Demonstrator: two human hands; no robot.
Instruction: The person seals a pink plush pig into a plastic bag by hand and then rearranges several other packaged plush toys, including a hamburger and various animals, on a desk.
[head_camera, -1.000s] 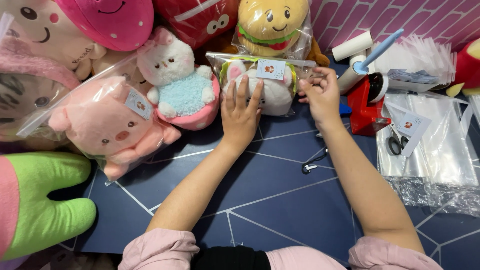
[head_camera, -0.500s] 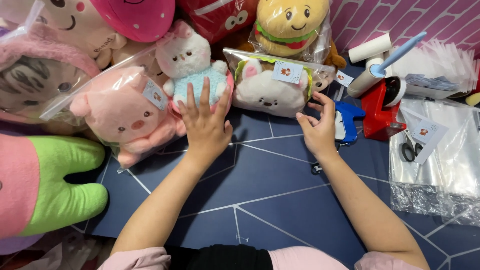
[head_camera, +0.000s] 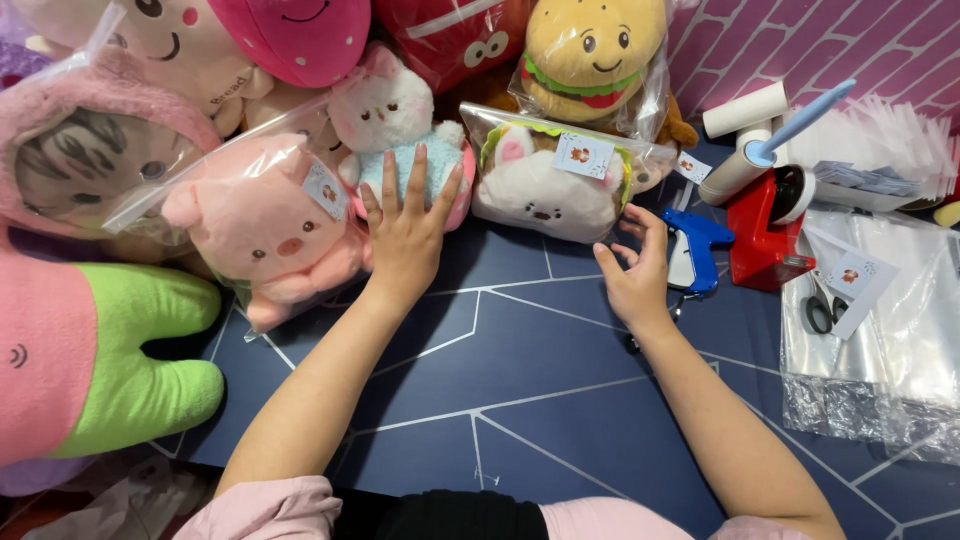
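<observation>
fuzzy blue-white plush (head_camera: 400, 140) under splayed left hand (head_camera: 405, 235), right hand (head_camera: 635, 280) half-curled, empty

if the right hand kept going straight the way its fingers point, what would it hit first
Most likely the bagged white plush, just ahead of the right hand; the fingers are curled, so the exact line is uncertain.

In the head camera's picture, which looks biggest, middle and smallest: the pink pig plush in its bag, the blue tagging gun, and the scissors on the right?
Largest to smallest as they look:
1. Pink pig plush, by far the biggest.
2. Blue tagging gun.
3. Scissors.
The last two look close in size, and the scissors are partly hidden under a tag, so that order is unsure.
</observation>
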